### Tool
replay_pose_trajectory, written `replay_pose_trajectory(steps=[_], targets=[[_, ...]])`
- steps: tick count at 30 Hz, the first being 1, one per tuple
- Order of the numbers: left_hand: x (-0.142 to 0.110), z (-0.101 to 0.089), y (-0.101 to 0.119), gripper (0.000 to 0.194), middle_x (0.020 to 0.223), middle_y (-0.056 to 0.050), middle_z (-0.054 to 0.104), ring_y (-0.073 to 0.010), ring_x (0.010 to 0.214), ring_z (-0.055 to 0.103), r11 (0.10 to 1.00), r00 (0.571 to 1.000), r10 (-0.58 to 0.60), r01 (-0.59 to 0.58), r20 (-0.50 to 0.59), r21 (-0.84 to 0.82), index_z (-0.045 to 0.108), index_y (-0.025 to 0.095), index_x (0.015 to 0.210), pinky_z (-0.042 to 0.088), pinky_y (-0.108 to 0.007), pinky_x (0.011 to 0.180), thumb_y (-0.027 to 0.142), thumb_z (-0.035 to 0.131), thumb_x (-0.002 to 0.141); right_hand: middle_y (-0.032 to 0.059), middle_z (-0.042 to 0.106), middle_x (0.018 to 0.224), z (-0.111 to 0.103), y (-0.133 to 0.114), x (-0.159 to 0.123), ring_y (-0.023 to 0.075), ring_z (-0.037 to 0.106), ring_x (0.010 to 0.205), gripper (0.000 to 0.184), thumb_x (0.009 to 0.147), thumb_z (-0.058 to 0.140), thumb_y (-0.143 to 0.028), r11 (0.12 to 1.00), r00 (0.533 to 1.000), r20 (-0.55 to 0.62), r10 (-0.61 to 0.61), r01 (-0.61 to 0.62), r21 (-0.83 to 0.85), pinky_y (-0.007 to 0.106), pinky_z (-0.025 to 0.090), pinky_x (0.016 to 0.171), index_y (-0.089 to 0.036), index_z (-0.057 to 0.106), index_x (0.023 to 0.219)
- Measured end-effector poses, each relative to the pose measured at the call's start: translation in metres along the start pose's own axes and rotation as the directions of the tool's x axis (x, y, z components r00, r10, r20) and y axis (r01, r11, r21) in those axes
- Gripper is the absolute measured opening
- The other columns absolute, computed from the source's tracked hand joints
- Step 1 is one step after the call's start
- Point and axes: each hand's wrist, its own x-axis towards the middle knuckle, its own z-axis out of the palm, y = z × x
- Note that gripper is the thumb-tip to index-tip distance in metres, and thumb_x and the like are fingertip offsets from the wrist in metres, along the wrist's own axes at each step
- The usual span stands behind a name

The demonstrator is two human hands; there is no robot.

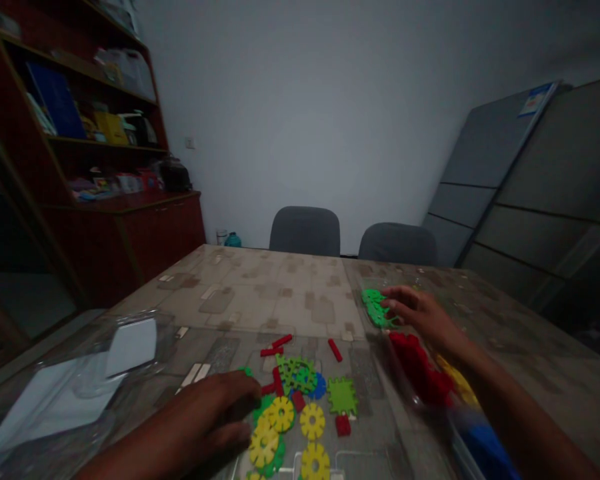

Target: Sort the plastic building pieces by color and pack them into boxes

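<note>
My left hand (217, 410) is low over the table, fingers slightly curled and thumb apart, holding nothing visible. Just right of it lie yellow notched discs (264, 443) with green ones partly under them. My right hand (414, 310) reaches across to a cluster of green plastic pieces (375, 305), its fingertips at their right edge. Those fingers look apart, and no piece shows lifted between them. Among the loose pieces in the middle are a light green square with a toothed edge (343, 396), a red block (343, 425), a blue disc (318, 385) and several red sticks (335, 350).
Under my right forearm, clear containers hold red pieces (420, 370), yellow pieces (457, 380) and blue pieces (487, 448). Clear plastic packaging with white sheets (133, 345) lies at the left. Two grey chairs (305, 230) stand behind the patterned table (275, 283).
</note>
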Motion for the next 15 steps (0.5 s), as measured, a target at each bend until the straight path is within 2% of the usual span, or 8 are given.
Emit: replay_pose_trajectory(steps=[2, 4, 5, 7, 9, 11, 13, 15], targets=[[-0.007, -0.011, 0.002, 0.048, 0.135, -0.005, 0.064, -0.0307, 0.121, 0.058, 0.997, 0.997, -0.056, 0.053, 0.056, 0.051, 0.063, 0.032, 0.129, 0.043, -0.046, 0.103, 0.027, 0.066, 0.082, 0.0037, 0.072, 0.092, 0.016, -0.008, -0.034, 0.0197, 0.068, 0.081, 0.018, 0.090, 0.059, -0.027, 0.997, 0.989, 0.120, -0.081, 0.082, -0.001, 0.032, 0.053, 0.072, -0.019, 0.067, 0.103], [-0.013, -0.019, 0.002, 0.059, 0.134, -0.007, 0.064, -0.0332, 0.121, 0.058, 0.985, 0.986, -0.145, 0.136, 0.084, 0.106, 0.063, 0.030, 0.129, 0.043, -0.047, 0.103, 0.024, 0.072, 0.072, 0.0063, 0.073, 0.101, 0.035, -0.011, -0.068, 0.0219, 0.067, 0.094, 0.020, 0.091, 0.056, -0.028, 0.969, 0.932, 0.315, -0.181, 0.223, -0.103, 0.033, 0.051, 0.081, -0.020, 0.069, 0.104], [-0.015, -0.021, 0.001, 0.060, 0.131, -0.007, 0.066, -0.0340, 0.118, 0.059, 0.978, 0.980, -0.177, 0.165, 0.088, 0.132, 0.064, 0.028, 0.127, 0.044, -0.047, 0.100, 0.022, 0.073, 0.067, 0.0068, 0.073, 0.104, 0.044, -0.012, -0.083, 0.0223, 0.067, 0.096, 0.021, 0.090, 0.056, -0.025, 0.955, 0.903, 0.406, -0.143, 0.234, -0.183, 0.034, 0.050, 0.082, -0.021, 0.069, 0.105], [-0.016, -0.021, -0.001, 0.056, 0.122, -0.007, 0.069, -0.0335, 0.110, 0.062, 0.969, 0.978, -0.189, 0.172, 0.085, 0.175, 0.068, 0.026, 0.118, 0.047, -0.044, 0.092, 0.021, 0.074, 0.062, 0.0070, 0.073, 0.103, 0.062, -0.011, -0.105, 0.0228, 0.066, 0.094, 0.020, 0.086, 0.058, -0.018, 0.906, 0.857, 0.514, -0.037, 0.245, -0.344, 0.033, 0.048, 0.079, -0.021, 0.070, 0.102], [-0.014, -0.020, -0.003, 0.048, 0.112, -0.006, 0.071, -0.0310, 0.101, 0.064, 0.965, 0.982, -0.171, 0.151, 0.077, 0.215, 0.069, 0.025, 0.108, 0.048, -0.039, 0.082, 0.021, 0.073, 0.060, 0.0090, 0.070, 0.109, 0.077, -0.010, -0.117, 0.0246, 0.065, 0.095, 0.023, 0.082, 0.063, -0.015, 0.850, 0.828, 0.555, 0.076, 0.237, -0.470, 0.034, 0.047, 0.079, -0.021, 0.069, 0.104], [-0.012, -0.019, -0.002, 0.041, 0.103, -0.005, 0.071, -0.0286, 0.093, 0.065, 0.954, 0.979, -0.185, 0.157, 0.090, 0.257, 0.067, 0.023, 0.100, 0.047, -0.034, 0.074, 0.023, 0.074, 0.060, 0.0114, 0.065, 0.117, 0.090, -0.007, -0.121, 0.0273, 0.064, 0.099, 0.030, 0.079, 0.068, -0.015, 0.797, 0.819, 0.560, 0.123, 0.255, -0.548, 0.036, 0.047, 0.081, -0.020, 0.067, 0.109], [-0.011, -0.020, 0.001, 0.037, 0.097, -0.004, 0.070, -0.0271, 0.087, 0.065, 0.937, 0.968, -0.226, 0.185, 0.110, 0.296, 0.066, 0.023, 0.094, 0.044, -0.032, 0.068, 0.025, 0.075, 0.059, 0.0111, 0.063, 0.118, 0.103, 0.001, -0.123, 0.0287, 0.064, 0.100, 0.038, 0.075, 0.075, -0.020, 0.758, 0.819, 0.568, 0.081, 0.319, -0.569, 0.036, 0.046, 0.081, -0.021, 0.065, 0.112], [-0.011, -0.021, 0.006, 0.039, 0.096, -0.003, 0.070, -0.0271, 0.087, 0.065, 0.924, 0.958, -0.259, 0.210, 0.122, 0.319, 0.065, 0.023, 0.093, 0.044, -0.033, 0.068, 0.027, 0.079, 0.057, 0.0085, 0.064, 0.115, 0.117, 0.015, -0.125, 0.0278, 0.064, 0.096, 0.042, 0.071, 0.081, -0.026, 0.712, 0.820, 0.571, -0.031, 0.420, -0.563, 0.032, 0.045, 0.074, -0.023, 0.063, 0.109]])
